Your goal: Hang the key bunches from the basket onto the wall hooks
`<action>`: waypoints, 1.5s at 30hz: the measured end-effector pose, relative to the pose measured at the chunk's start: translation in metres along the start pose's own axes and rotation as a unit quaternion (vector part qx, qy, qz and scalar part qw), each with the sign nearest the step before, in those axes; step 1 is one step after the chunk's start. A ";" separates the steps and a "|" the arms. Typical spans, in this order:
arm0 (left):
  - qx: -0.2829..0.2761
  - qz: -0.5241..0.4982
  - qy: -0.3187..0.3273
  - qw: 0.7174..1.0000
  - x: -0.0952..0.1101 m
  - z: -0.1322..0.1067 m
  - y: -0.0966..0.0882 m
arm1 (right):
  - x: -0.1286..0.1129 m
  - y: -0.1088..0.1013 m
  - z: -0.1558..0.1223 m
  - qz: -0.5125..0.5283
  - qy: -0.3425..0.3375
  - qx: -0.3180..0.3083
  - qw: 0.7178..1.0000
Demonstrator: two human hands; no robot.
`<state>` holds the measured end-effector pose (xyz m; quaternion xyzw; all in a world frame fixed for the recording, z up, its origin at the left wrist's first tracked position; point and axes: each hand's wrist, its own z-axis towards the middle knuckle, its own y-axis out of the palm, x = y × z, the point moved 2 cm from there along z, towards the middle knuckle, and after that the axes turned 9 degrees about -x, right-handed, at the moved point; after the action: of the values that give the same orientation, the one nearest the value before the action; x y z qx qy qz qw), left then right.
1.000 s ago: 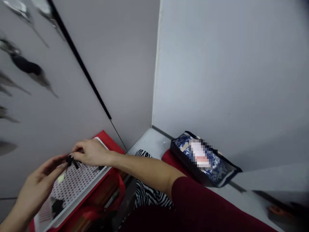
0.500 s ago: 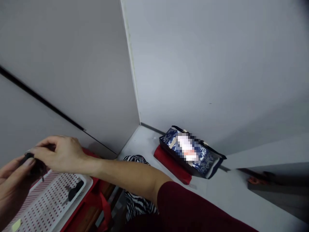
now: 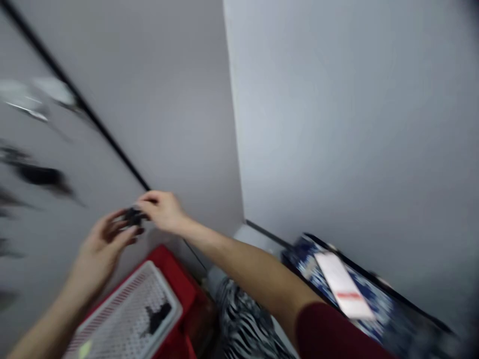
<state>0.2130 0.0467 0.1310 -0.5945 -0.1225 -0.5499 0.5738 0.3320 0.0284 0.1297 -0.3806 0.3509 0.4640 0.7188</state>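
Both my hands meet in front of the grey wall, raised above a tray. My left hand and my right hand pinch a small black object between their fingertips; the picture is smeared and I cannot name the object. Below them lies a white tray with a red dotted pattern on a red box. Another small black piece rests on the tray.
Dark blurred items hang on the wall at the left, under a black strip. A zebra-striped cloth lies on the floor. A blue patterned bag with a white tag stands by the right wall.
Both hands have lifted off the tray with the black object and now sit higher against the wall. The view has swung, so the tray and bag appear shifted and blurred.
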 end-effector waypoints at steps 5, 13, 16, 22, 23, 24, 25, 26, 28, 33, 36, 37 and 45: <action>0.104 -0.094 0.122 0.983 0.045 0.017 -0.030 | -0.046 -0.008 0.053 0.023 -0.056 0.029 0.998; 0.180 -0.016 0.126 0.976 0.077 0.040 -0.084 | -0.112 0.005 0.099 -0.015 -0.115 0.066 0.991; 0.197 0.002 0.118 0.973 0.088 0.047 -0.096 | -0.120 0.007 0.116 -0.045 -0.129 0.094 0.986; 0.150 0.057 0.070 0.985 0.082 0.047 -0.096 | -0.103 0.010 0.134 -0.052 -0.055 0.085 0.994; 0.135 0.055 0.071 0.987 0.077 0.047 -0.094 | -0.100 0.013 0.134 -0.022 -0.041 0.067 0.997; 0.125 0.050 0.075 0.988 0.072 0.048 -0.091 | -0.097 0.018 0.133 0.011 -0.032 0.047 0.998; 0.120 0.048 0.083 0.988 0.065 0.049 -0.089 | -0.094 0.024 0.130 0.039 -0.032 0.031 0.998; 0.119 0.058 0.097 0.986 0.058 0.050 -0.085 | -0.091 0.030 0.127 0.059 -0.040 0.025 0.997; 0.101 0.120 0.142 0.977 0.041 0.054 -0.077 | -0.077 0.038 0.114 0.066 -0.070 0.047 0.994; -0.035 0.285 0.254 0.924 -0.014 0.058 -0.049 | 0.030 0.017 0.041 0.021 -0.002 0.155 0.988; -0.068 0.315 0.272 0.907 -0.030 0.061 -0.042 | 0.105 -0.012 -0.013 0.002 0.161 0.167 0.973; -0.072 0.318 0.276 0.904 -0.032 0.062 -0.041 | 0.124 -0.020 -0.028 -0.005 0.207 0.172 0.963; -0.051 0.378 0.200 0.903 -0.043 0.042 -0.023 | 0.229 -0.047 -0.118 -0.048 0.408 0.095 0.907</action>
<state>0.2013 0.1089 0.1201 -0.5020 0.2566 -0.4047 0.7200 0.4323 0.0037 -0.1111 -0.4826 0.6379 0.1975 0.5668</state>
